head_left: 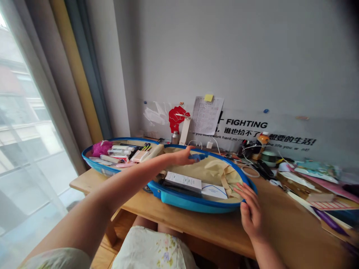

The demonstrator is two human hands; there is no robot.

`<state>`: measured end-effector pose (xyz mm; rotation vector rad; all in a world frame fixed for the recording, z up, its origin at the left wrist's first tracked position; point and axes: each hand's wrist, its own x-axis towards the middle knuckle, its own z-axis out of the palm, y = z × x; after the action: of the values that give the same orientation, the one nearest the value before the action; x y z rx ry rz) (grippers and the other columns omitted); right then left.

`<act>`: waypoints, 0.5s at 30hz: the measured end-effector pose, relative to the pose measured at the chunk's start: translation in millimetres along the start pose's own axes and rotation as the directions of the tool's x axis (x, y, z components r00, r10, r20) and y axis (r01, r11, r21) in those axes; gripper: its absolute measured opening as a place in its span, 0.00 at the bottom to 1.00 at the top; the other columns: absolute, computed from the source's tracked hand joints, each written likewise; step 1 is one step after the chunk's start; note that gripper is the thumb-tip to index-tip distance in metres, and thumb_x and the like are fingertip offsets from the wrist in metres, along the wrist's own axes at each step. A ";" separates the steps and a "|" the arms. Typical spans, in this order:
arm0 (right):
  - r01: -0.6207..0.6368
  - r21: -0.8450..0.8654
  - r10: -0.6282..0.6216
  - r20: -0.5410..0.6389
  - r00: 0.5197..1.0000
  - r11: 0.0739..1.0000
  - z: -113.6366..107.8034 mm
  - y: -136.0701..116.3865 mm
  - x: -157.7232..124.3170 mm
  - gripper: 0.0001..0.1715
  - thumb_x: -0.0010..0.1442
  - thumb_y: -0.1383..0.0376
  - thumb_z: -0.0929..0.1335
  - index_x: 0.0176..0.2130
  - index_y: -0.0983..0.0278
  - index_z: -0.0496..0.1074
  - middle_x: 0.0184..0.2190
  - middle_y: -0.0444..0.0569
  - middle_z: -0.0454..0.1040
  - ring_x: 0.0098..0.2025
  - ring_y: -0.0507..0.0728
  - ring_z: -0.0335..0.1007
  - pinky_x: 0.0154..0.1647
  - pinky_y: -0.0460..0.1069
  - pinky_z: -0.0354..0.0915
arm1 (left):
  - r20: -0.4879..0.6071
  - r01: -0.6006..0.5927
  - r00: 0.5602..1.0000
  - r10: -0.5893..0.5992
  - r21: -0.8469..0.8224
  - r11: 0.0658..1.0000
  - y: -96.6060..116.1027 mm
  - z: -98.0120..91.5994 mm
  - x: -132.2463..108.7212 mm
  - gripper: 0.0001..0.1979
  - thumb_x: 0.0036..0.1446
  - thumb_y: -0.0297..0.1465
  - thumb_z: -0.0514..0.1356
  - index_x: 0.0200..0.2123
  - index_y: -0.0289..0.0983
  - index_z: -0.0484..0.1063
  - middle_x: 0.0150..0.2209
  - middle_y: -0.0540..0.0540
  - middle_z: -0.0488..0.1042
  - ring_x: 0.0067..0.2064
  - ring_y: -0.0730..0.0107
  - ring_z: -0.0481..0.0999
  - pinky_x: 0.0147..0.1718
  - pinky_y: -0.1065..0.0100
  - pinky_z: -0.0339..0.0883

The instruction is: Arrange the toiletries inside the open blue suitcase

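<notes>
An open blue hard-shell suitcase [190, 200] lies on the wooden desk [196, 231], its two halves side by side. My left hand [182, 157] reaches over the far rim and pinches a small blue piece [198, 157]. My right hand [250, 211] rests its spread fingertips near the suitcase's right rim, holding nothing. Inside the right half, a white box [183, 182] and a white flat packet [214, 191] lie on tan lining [213, 170]. The left half holds a pink puff [101, 148] and several toiletry tubes [119, 151].
Behind the suitcase stand a metal bottle [175, 137] and a juice bottle [262, 144] among cables. Papers and stationery [314, 186] pile up at the desk's right. A sheer curtain [36, 149] hangs at the left window, and a printed sign [266, 130] covers the wall.
</notes>
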<state>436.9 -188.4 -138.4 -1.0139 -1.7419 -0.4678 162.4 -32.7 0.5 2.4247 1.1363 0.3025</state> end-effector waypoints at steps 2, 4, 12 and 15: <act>-0.002 -0.002 0.002 0.006 1.000 1.000 -1.1 -2.6 1.5 0.21 0.68 0.60 0.57 0.54 0.61 0.71 0.53 0.56 0.73 0.61 0.65 0.64 0.58 0.65 0.64 | 0.101 0.016 0.995 -0.018 0.012 1.000 8.8 16.7 19.2 0.33 0.61 0.39 0.57 0.65 0.32 0.53 0.50 0.38 0.75 0.44 0.64 0.77 0.42 0.67 0.70; 0.001 -0.003 -0.001 0.005 1.000 1.000 -2.1 -5.0 3.1 0.21 0.68 0.61 0.57 0.54 0.61 0.71 0.53 0.56 0.73 0.61 0.64 0.64 0.58 0.64 0.64 | 0.177 0.013 0.984 -0.020 0.041 0.999 13.8 32.1 33.2 0.28 0.61 0.38 0.57 0.62 0.32 0.60 0.52 0.38 0.74 0.47 0.63 0.77 0.44 0.67 0.70; 0.014 -0.029 -0.013 0.020 1.000 0.999 -4.7 -8.4 4.9 0.22 0.69 0.60 0.57 0.55 0.60 0.70 0.53 0.55 0.74 0.61 0.64 0.65 0.57 0.64 0.65 | 0.219 -0.023 0.976 -0.005 0.125 0.992 14.0 70.7 59.7 0.27 0.61 0.35 0.59 0.62 0.34 0.63 0.59 0.36 0.69 0.57 0.57 0.70 0.55 0.66 0.64; 0.008 -0.028 -0.007 0.025 1.000 1.000 -5.0 -8.8 4.4 0.22 0.69 0.61 0.57 0.55 0.60 0.70 0.53 0.55 0.73 0.61 0.64 0.65 0.57 0.64 0.65 | 0.249 -0.027 0.968 -0.008 0.135 0.990 9.7 80.4 69.4 0.27 0.62 0.33 0.58 0.63 0.35 0.63 0.58 0.37 0.70 0.57 0.58 0.70 0.55 0.66 0.63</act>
<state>432.1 -195.1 -131.2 -1.0373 -1.7658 -0.4880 243.3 -8.7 -64.8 2.5003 1.0636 -0.0811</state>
